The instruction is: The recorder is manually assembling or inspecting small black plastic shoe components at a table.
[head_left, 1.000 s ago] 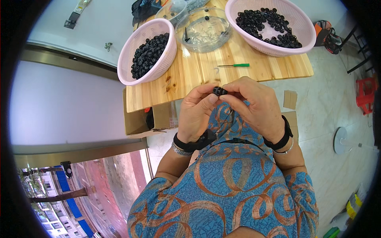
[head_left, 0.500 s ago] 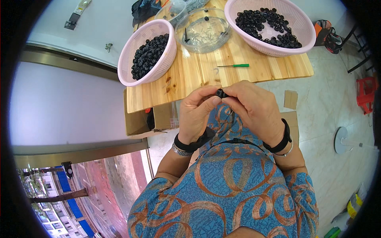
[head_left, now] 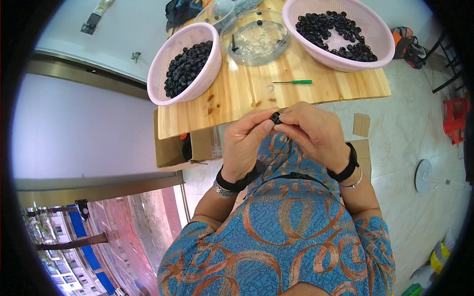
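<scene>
Between my fingertips, just off the near edge of the wooden table (head_left: 237,101), is a small black round plastic part (head_left: 275,118). My left hand (head_left: 243,140) pinches it from the left with thumb and forefinger. From the other side, the thumb and fingers of my right hand (head_left: 316,129) grip the same part, covering some of it. A pink basket (head_left: 211,74) on the left holds a heap of small black parts (head_left: 187,69). Another pink basket (head_left: 339,61) on the right holds black ring-like parts (head_left: 328,24).
A clear round tub (head_left: 254,60) with small transparent pieces stands between the baskets. A screwdriver (head_left: 301,82) with a green handle lies on the table near my hands. Below the table's left side is a cardboard box (head_left: 205,143). A red stool (head_left: 454,118) stands at far right.
The black part has turned slightly between my fingers, and its hollow side now shows more. Both hands stay in nearly the same place.
</scene>
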A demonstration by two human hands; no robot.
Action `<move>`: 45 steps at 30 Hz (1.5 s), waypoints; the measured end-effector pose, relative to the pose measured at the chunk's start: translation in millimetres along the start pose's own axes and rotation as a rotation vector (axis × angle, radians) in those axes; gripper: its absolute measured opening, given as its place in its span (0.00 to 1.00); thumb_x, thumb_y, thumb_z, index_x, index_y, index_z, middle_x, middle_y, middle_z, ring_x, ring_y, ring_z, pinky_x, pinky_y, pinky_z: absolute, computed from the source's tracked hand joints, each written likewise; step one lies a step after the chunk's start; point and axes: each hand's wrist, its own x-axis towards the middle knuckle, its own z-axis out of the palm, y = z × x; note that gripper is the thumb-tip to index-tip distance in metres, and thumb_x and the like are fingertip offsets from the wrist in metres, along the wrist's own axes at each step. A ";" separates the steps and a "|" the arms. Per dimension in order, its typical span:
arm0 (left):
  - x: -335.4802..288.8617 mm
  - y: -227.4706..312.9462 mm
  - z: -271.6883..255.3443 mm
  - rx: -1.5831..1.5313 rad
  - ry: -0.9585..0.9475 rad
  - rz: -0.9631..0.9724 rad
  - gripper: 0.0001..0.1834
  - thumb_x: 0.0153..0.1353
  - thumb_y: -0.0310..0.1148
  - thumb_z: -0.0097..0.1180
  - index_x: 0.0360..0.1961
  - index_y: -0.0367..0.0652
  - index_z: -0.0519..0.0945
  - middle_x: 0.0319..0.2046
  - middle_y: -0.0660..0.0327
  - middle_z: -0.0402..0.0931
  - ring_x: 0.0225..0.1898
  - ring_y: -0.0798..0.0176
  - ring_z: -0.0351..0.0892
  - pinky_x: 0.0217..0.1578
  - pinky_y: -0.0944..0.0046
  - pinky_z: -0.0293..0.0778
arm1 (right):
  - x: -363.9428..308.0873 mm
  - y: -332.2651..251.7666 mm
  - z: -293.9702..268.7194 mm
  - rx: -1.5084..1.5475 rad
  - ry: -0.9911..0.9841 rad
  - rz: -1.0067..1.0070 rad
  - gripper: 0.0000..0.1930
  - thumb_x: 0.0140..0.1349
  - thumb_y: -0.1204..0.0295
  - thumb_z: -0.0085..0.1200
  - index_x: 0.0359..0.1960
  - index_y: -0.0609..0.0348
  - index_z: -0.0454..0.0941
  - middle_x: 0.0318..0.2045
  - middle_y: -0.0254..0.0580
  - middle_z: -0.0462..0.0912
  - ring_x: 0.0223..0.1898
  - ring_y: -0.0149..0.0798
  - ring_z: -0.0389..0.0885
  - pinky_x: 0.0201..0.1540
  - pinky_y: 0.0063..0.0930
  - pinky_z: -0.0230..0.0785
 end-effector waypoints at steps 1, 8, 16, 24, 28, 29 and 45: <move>-1.2 1.0 0.8 -0.040 0.017 -0.052 0.12 0.58 0.22 0.50 0.44 0.31 0.74 0.40 0.56 0.75 0.40 0.66 0.75 0.42 0.70 0.71 | 0.9 6.4 1.2 -0.004 0.029 -0.115 0.08 0.47 0.74 0.60 0.28 0.60 0.73 0.23 0.38 0.74 0.23 0.37 0.74 0.25 0.26 0.66; -5.9 2.2 -5.0 -0.246 -0.093 -0.207 0.12 0.60 0.24 0.47 0.45 0.32 0.73 0.40 0.54 0.76 0.42 0.63 0.75 0.44 0.64 0.72 | 6.1 14.3 -7.1 0.447 -0.177 0.313 0.16 0.42 0.65 0.66 0.28 0.60 0.73 0.19 0.29 0.64 0.20 0.27 0.60 0.23 0.19 0.56; -3.7 -10.8 -3.3 -0.418 -0.125 -0.145 0.11 0.61 0.25 0.46 0.44 0.33 0.72 0.41 0.55 0.74 0.42 0.64 0.74 0.44 0.66 0.72 | 10.7 29.1 -4.5 0.184 -0.275 -0.120 0.15 0.46 0.63 0.62 0.30 0.59 0.74 0.19 0.36 0.67 0.22 0.37 0.67 0.23 0.27 0.59; -6.2 -18.6 -1.4 -0.352 -0.059 -0.069 0.09 0.63 0.26 0.43 0.43 0.35 0.70 0.40 0.55 0.74 0.41 0.64 0.75 0.43 0.64 0.72 | 13.3 28.9 -2.3 0.115 -0.216 -0.234 0.14 0.47 0.63 0.60 0.30 0.59 0.73 0.19 0.40 0.68 0.23 0.42 0.70 0.25 0.31 0.62; -8.5 -26.3 -1.3 -0.348 -0.014 -0.062 0.10 0.64 0.28 0.41 0.44 0.36 0.70 0.41 0.54 0.74 0.43 0.64 0.74 0.44 0.64 0.71 | 13.7 28.4 -0.3 0.048 -0.214 -0.241 0.14 0.48 0.63 0.58 0.30 0.59 0.72 0.19 0.40 0.68 0.23 0.43 0.70 0.25 0.31 0.63; -8.1 -26.9 -0.2 -0.350 -0.012 -0.063 0.10 0.64 0.28 0.41 0.44 0.36 0.70 0.41 0.54 0.74 0.43 0.64 0.74 0.44 0.64 0.71 | 13.4 29.1 0.4 0.032 -0.210 -0.247 0.14 0.49 0.63 0.58 0.30 0.59 0.72 0.19 0.41 0.68 0.23 0.43 0.70 0.25 0.32 0.63; 7.4 -19.4 -0.6 -0.631 0.081 -0.366 0.10 0.63 0.31 0.46 0.44 0.42 0.71 0.44 0.62 0.72 0.46 0.66 0.71 0.49 0.63 0.69 | 31.9 45.0 4.0 -0.058 -0.268 -0.291 0.13 0.47 0.64 0.59 0.24 0.58 0.68 0.20 0.42 0.68 0.24 0.45 0.70 0.25 0.33 0.64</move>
